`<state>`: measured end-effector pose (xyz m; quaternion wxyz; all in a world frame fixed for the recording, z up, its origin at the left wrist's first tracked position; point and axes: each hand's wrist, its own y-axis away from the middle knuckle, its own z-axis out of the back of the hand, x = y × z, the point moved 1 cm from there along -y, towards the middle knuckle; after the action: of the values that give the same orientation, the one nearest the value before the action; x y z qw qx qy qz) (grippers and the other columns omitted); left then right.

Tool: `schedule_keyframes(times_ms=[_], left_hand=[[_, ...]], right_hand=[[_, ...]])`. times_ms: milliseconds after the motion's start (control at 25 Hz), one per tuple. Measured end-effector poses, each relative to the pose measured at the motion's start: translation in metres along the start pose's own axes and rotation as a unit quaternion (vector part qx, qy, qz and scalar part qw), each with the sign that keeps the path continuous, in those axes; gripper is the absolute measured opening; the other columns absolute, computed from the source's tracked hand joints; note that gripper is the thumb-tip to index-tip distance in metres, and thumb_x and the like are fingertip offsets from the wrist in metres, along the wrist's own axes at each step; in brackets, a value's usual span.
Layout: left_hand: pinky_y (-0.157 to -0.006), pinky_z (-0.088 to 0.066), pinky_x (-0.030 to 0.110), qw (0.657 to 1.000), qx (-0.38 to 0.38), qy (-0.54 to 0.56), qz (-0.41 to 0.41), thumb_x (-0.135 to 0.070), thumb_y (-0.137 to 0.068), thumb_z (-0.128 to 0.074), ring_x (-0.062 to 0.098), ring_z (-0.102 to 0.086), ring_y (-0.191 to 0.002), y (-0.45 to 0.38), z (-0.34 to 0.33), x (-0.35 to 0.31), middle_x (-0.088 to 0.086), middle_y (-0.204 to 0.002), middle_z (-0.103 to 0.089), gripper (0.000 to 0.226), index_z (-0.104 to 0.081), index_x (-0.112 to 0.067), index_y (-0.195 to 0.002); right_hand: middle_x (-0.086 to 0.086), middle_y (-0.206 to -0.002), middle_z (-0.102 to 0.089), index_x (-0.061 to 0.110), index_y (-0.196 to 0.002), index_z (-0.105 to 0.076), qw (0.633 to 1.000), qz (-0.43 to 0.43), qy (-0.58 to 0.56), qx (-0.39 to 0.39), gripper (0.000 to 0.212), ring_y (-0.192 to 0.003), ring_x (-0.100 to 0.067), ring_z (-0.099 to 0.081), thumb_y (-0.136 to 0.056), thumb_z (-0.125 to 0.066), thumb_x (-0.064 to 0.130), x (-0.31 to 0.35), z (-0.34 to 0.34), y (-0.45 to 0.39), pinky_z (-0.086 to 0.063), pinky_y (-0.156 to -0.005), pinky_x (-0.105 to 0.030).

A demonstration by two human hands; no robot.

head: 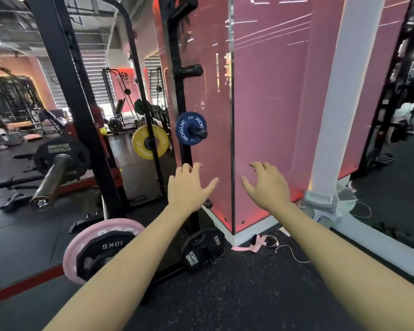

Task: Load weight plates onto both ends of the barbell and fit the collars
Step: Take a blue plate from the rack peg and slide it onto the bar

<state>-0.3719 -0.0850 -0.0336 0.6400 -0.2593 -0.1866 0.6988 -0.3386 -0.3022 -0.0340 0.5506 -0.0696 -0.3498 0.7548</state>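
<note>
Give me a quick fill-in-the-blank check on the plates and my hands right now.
1. The small plate on the rack peg above the left hand is coloured ____.
2. The black plate leaning on the pink plate is marked ____.
3. The black plate near the pink wall's corner is marked ____.
4. Both hands, the right hand too, hold ____.

Missing words: blue; 10KG; 15KG; nothing

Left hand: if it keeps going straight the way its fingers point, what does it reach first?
Most likely the small blue Rogue plate on the rack peg just above the left hand, whose open fingers point up toward it. Nothing shows between them, though one view leaves depth uncertain.
</note>
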Motion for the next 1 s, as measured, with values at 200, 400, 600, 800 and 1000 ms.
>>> schedule_keyframes(times_ms=[200,400,600,800,1000], left_hand=[[-0.09,-0.045,0.044,1.0,-0.007,0.003,0.025,-0.075,-0.086,-0.037,0.028,-0.051,-0.112,-0.053,-0.04,0.038,0.006,-0.119,-0.056,0.071,-0.049,-0.022,-0.132],[-0.092,-0.045,0.046,0.999,-0.009,0.012,0.042,-0.075,-0.086,-0.036,0.029,-0.051,-0.114,-0.131,-0.08,0.083,0.008,-0.123,-0.055,0.072,-0.048,-0.02,-0.131],[-0.089,-0.045,0.044,0.998,-0.02,0.03,0.056,-0.073,-0.087,-0.04,0.028,-0.05,-0.113,-0.195,-0.118,0.113,0.007,-0.12,-0.055,0.067,-0.048,-0.022,-0.13],[-0.09,-0.045,0.044,0.998,-0.024,0.025,0.06,-0.071,-0.088,-0.041,0.028,-0.05,-0.114,-0.247,-0.155,0.12,0.006,-0.121,-0.054,0.066,-0.048,-0.021,-0.131],[-0.09,-0.043,0.043,0.995,-0.025,-0.013,0.098,-0.074,-0.087,-0.04,0.027,-0.05,-0.116,-0.298,-0.203,0.129,0.004,-0.122,-0.055,0.066,-0.048,-0.024,-0.129]], right_hand=[[-0.01,-0.115,-0.06,0.016,-0.131,-0.053,1.0,0.021,0.002,0.01,0.05,-0.105,-0.03,-0.054,-0.092,-0.052,0.046,0.013,-0.051,-0.055,-0.045,-0.08,-0.039],[-0.01,-0.116,-0.059,0.016,-0.132,-0.052,0.999,0.03,0.001,0.015,0.05,-0.107,-0.03,-0.054,-0.092,-0.051,0.046,0.024,-0.103,-0.141,-0.046,-0.082,-0.04],[-0.01,-0.118,-0.058,0.017,-0.133,-0.051,1.0,0.019,-0.017,0.001,0.051,-0.108,-0.029,-0.054,-0.093,-0.05,0.049,0.022,-0.149,-0.218,-0.046,-0.079,-0.037],[-0.01,-0.118,-0.058,0.018,-0.133,-0.051,0.999,0.025,-0.024,-0.008,0.053,-0.108,-0.029,-0.055,-0.093,-0.05,0.052,0.006,-0.191,-0.275,-0.048,-0.08,-0.038],[-0.01,-0.117,-0.058,0.016,-0.132,-0.051,0.996,0.048,-0.069,-0.004,0.054,-0.109,-0.03,-0.053,-0.092,-0.049,0.052,-0.022,-0.242,-0.351,-0.05,-0.083,-0.042]])
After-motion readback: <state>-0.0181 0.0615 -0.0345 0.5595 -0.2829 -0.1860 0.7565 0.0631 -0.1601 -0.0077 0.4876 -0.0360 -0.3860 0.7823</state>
